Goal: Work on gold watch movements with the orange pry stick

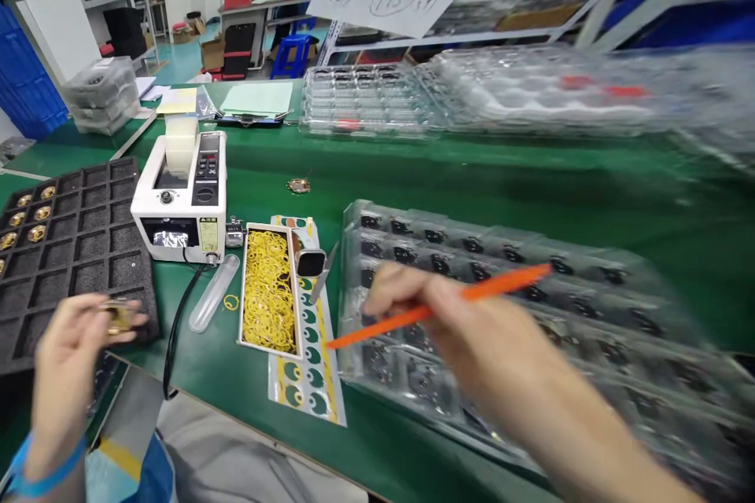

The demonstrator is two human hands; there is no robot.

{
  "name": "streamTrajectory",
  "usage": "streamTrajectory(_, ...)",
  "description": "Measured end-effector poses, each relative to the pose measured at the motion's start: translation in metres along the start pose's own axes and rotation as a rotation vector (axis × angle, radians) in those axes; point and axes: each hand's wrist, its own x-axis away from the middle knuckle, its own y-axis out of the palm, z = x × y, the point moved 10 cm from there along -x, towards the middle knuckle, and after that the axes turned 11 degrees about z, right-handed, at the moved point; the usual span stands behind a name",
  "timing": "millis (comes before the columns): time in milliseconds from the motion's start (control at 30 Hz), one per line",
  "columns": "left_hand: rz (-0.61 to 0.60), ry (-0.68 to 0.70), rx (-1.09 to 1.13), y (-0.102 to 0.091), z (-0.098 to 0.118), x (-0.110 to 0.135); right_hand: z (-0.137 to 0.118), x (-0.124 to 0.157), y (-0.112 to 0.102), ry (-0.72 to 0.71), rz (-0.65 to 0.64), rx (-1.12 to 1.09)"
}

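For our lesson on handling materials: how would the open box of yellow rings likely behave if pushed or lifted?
The box of yellow rings is probably light and should slide easily on the smooth green table. Open-topped and nearly full, it may spill rings if tilted; one loose ring already lies beside it.

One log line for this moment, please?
left hand holds brass part | right hand holds orange stick, tip at sticker sheet
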Motion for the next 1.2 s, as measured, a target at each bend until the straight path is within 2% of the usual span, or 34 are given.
streamTrajectory(67, -0.287, -0.202, 0.178, 0.078, -0.02, 0.033, 0.001, 0.037, 0.018, 0.077, -0.15, -0.136)
streamTrajectory(100, -0.397, -0.269, 0.259, 0.108, -0.026, 0.048, -0.002, 0.051, 0.022, 0.079, -0.164, -0.18)
streamTrajectory(167, -0.562, -0.354, 0.379, 0.145, -0.032, 0.07, -0.01, 0.071, 0.021, 0.032, -0.11, -0.209)
streamTrajectory(233, -0.651, -0.374, 0.445, 0.159, -0.034, 0.084, -0.012, 0.086, 0.02, 0.021, -0.035, -0.18)
streamTrajectory(367, -0.713, -0.293, 0.464, 0.158, -0.028, 0.097, 0.0, 0.102, 0.026, 0.084, 0.051, -0.163)
streamTrajectory(533, -0.794, -0.233, 0.461, 0.158, -0.022, 0.11, 0.0, 0.105, 0.03, 0.02, 0.081, -0.17)
streamTrajectory(633, -0.833, -0.261, 0.513, 0.158, -0.019, 0.114, -0.008, 0.106, 0.035, -0.075, 0.003, -0.179)
streamTrajectory(700, -0.845, -0.297, 0.543, 0.158, -0.019, 0.114, -0.017, 0.11, 0.037, -0.192, -0.069, -0.179)
streamTrajectory(800, -0.846, -0.345, 0.546, 0.157, -0.021, 0.114, -0.028, 0.12, 0.04, -0.386, -0.171, -0.118)
streamTrajectory(900, -0.827, -0.364, 0.511, 0.155, -0.024, 0.113, -0.028, 0.125, 0.041, -0.48, -0.232, -0.076)
streamTrajectory(1067, -0.807, -0.362, 0.498, 0.156, -0.026, 0.113, -0.028, 0.118, 0.039, -0.487, -0.231, -0.144)
streamTrajectory(1200, -0.8, -0.342, 0.522, 0.157, -0.025, 0.113, -0.023, 0.116, 0.034, -0.383, -0.162, -0.233)
